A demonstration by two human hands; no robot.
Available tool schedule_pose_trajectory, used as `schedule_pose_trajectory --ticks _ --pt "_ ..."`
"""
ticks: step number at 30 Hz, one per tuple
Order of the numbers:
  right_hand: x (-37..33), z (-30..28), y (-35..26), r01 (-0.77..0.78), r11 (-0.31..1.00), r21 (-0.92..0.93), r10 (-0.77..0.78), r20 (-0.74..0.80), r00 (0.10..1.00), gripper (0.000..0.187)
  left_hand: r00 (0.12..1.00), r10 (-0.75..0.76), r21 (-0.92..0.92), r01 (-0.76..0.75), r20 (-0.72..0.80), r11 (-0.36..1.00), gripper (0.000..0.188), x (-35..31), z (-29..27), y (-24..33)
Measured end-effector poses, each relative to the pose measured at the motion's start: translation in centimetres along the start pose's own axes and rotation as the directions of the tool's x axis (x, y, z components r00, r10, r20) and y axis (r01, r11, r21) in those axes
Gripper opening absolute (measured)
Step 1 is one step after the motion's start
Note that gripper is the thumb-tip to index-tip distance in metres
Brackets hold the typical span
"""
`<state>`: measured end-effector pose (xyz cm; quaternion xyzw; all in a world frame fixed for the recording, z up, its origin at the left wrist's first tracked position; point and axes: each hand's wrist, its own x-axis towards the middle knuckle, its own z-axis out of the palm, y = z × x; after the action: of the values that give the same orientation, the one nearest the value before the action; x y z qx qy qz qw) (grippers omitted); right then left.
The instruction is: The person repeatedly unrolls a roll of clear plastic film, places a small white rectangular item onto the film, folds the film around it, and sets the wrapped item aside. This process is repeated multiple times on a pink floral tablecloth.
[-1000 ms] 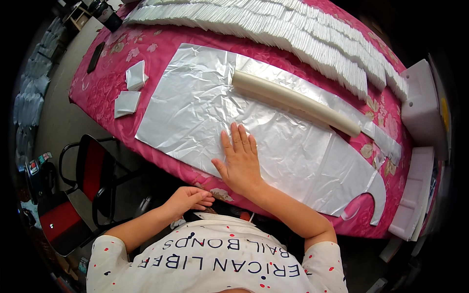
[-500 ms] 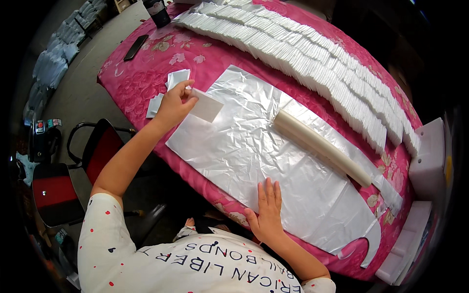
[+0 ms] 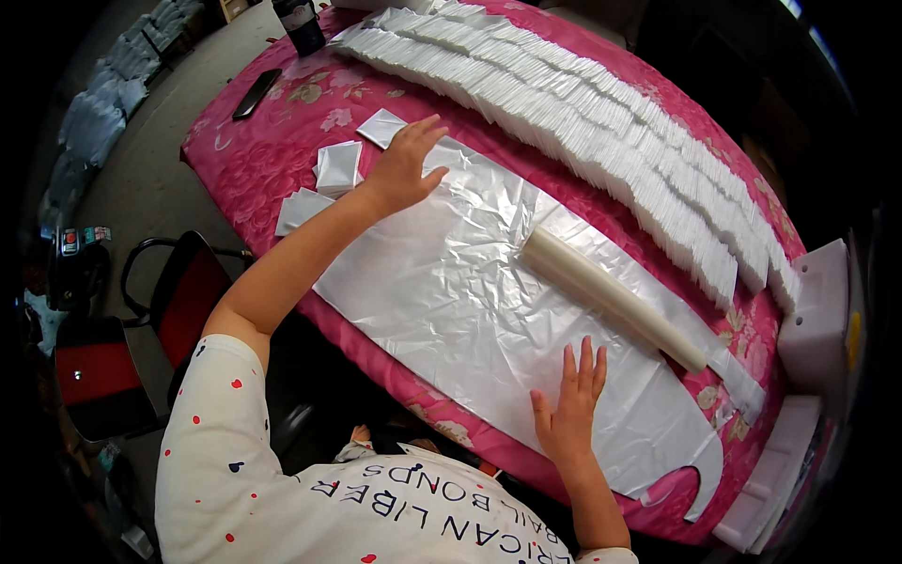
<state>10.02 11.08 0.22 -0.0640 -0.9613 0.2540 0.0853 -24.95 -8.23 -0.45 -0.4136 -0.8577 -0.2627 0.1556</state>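
A thin, shiny whitish plastic sheet [image 3: 442, 291] lies spread across the table, with a curved cut-out at its right end. My left hand [image 3: 404, 167] is open over the sheet's far left corner, fingers spread, holding nothing. Just beyond it a flat white folded packet [image 3: 379, 126] rests at that corner, partly hidden by the hand. More folded white packets [image 3: 338, 167] lie to the left of my left wrist. Fingers apart, my right hand [image 3: 569, 409] is over the near right part of the sheet and empty. A cream-coloured roll [image 3: 611, 299] lies across the sheet's far side.
Long rows of tightly stacked white folded pieces [image 3: 583, 122] run along the table's far side. A phone [image 3: 256, 94] and a dark cup [image 3: 301, 26] are at the far left. White foam boxes [image 3: 816, 301] stand by the right edge. A red and black chair [image 3: 193, 301] is at left.
My left hand has let go of the white packet, which now lies at the sheet's far left corner; the hand moved right and away from me. My right hand slid to the right.
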Motion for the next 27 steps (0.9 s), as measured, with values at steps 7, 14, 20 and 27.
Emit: schedule_pose_trajectory --ticks 7,14,20,27 --pt "5.4 -5.4 11.6 -0.097 0.962 -0.256 0.044 -0.203 0.978 0.055 0.874 0.398 -0.498 -0.222 0.28 0.838 0.059 -7.1 1.6 16.4" --pt "-2.2 -5.8 4.7 -0.289 0.949 0.124 0.276 0.109 0.955 0.054 0.857 0.239 -0.505 0.029 0.457 0.862 0.086 -10.5 5.0 24.6" --pt "-9.0 -5.1 7.5 -0.191 0.975 0.109 0.197 -0.049 0.979 0.048 0.847 0.329 -0.488 -0.096 0.418 0.867 0.087 -10.1 7.9 28.4" --pt "-17.9 -10.1 20.5 -0.532 0.804 -0.265 0.409 -0.403 0.819 0.045 0.872 0.358 -0.634 -0.074 0.333 0.77 0.083 -10.5 8.8 31.8"
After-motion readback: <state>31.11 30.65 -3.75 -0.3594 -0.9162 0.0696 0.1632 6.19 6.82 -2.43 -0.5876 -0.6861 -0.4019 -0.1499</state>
